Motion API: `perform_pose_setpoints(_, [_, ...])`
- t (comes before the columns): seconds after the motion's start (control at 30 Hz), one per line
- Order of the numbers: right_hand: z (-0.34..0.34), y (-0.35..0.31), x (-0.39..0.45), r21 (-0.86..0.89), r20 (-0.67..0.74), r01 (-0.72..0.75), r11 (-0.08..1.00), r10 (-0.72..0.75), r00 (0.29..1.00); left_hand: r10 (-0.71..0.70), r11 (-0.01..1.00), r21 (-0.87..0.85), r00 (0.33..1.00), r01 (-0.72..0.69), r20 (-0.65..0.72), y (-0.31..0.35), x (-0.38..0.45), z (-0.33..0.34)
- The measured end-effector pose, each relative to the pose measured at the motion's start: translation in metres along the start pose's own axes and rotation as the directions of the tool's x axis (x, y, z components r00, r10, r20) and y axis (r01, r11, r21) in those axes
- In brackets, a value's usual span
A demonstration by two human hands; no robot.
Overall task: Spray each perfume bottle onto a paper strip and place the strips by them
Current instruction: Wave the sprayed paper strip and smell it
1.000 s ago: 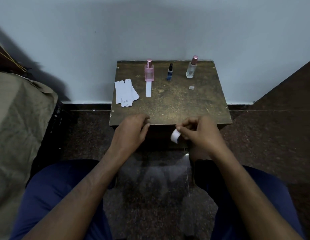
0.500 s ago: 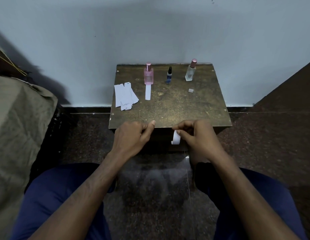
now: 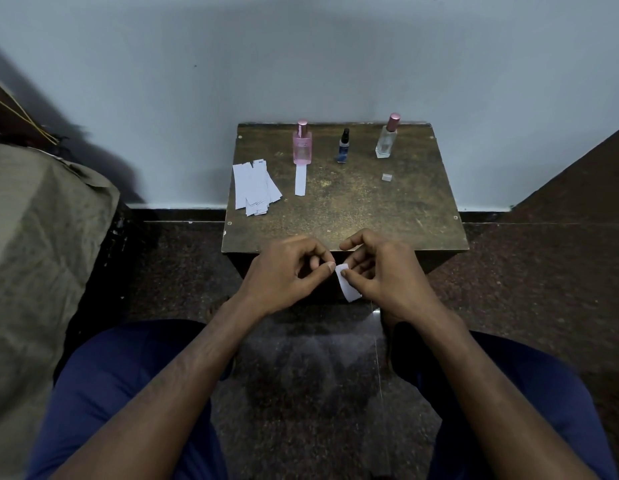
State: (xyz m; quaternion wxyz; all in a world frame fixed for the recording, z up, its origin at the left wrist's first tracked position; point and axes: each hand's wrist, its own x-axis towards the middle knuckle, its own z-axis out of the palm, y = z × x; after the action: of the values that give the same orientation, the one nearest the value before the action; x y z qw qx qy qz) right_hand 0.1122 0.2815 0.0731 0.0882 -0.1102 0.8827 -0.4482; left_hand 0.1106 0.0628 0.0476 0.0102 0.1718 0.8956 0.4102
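Left hand [image 3: 287,271] has moved in from the desk [image 3: 346,209] edge; both hands now pinch the paper strip [image 3: 347,283], right hand [image 3: 384,271] gripping as before

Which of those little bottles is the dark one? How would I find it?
Look at the brown table against the wall: three bottles stand along its far edge. The dark blue bottle is the middle one, smallest, black-capped, between the pink bottle and the clear bottle.
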Motion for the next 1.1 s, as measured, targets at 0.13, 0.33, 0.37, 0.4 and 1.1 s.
perform_pose_setpoints(0.13, [0.001,-0.001,-0.001,-0.006,0.003,0.005,1.0,-0.005,1.0,0.007,1.0,-0.029,1.0,-0.006,0.02,-0.001,0.0,0.001])
perform_pose_setpoints(0.33, [0.001,-0.005,-0.002,0.01,0.03,-0.02,1.0,0.02,0.999,0.027,1.0,0.009,0.999,-0.027,0.029,0.003,-0.002,0.001])
perform_pose_setpoints(0.37, [0.001,-0.006,-0.003,0.006,0.034,-0.017,1.0,0.017,0.999,0.028,1.0,0.014,0.999,-0.028,0.036,0.004,-0.002,0.001])
perform_pose_setpoints(0.4, [0.002,-0.006,-0.003,-0.002,0.037,-0.011,1.0,0.011,0.999,0.026,1.0,0.016,0.999,-0.026,0.043,0.004,-0.003,0.0])
perform_pose_setpoints(1.1, [-0.037,0.01,0.001,0.11,-0.285,-0.137,0.984,0.163,0.944,-0.011,0.453,-0.836,0.94,0.31,0.342,0.012,0.0,-0.026])
